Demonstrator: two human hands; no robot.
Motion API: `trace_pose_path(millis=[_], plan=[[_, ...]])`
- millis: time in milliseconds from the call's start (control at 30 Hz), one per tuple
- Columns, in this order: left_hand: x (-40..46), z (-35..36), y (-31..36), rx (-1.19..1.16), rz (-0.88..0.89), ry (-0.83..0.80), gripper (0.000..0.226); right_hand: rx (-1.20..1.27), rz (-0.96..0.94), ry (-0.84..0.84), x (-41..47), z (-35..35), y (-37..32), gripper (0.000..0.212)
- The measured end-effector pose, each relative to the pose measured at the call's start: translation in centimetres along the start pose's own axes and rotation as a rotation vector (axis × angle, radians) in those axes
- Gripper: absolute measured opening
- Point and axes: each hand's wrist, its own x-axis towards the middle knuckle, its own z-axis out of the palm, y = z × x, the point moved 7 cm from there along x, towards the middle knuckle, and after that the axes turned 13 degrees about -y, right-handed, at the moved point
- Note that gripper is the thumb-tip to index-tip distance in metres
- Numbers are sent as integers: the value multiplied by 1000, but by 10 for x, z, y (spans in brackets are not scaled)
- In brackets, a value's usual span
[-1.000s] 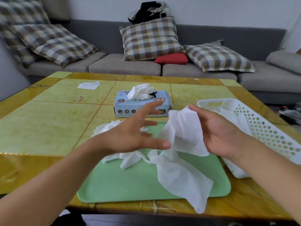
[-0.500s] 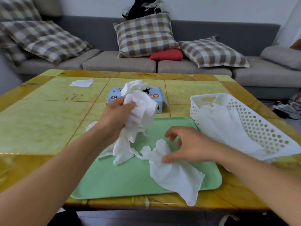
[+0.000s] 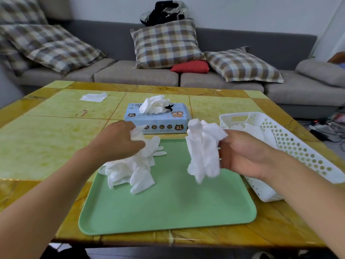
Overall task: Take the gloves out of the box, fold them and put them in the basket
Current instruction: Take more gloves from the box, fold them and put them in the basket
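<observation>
Right hand (image 3: 242,156) fingers clamped on crumpled white glove (image 3: 204,152) over green plastic tray (image 3: 168,212) | left hand (image 3: 119,141) fingers clamped on white glove heap (image 3: 130,169) at tray's far-left corner | we should flatten before folding, then white perforated basket (image 3: 298,146) at bench's right edge.

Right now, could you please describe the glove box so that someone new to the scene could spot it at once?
On the yellow-green tiled table, look just beyond the far edge of the green tray. There lies the glove box, a low light-blue carton. Unlike the white basket to its right, it bears XL marks and has white gloves bunching from its top opening.
</observation>
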Motion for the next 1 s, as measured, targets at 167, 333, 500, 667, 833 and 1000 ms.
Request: trace_pose_path(millis=[167,333,500,667,833,1000], plan=[[-13,7,33,-225,181,-103,88,220,10,-251,-1,24,5,10],[-16,41,53,-195,324,-216,80,194,137,19,-8,10,13,21],[-11,40,45,170,310,-69,39,55,140,116,-16,2,4,33],[-11,-24,27,-470,278,366,29,-83,-22,-15,-14,0,-18,62],[-24,-63,7,-828,345,395,28,82,-76,-35,-14,-5,-22,45],[-20,-33,25,-796,417,-33,28,420,-83,-103,-16,5,-25,53]])
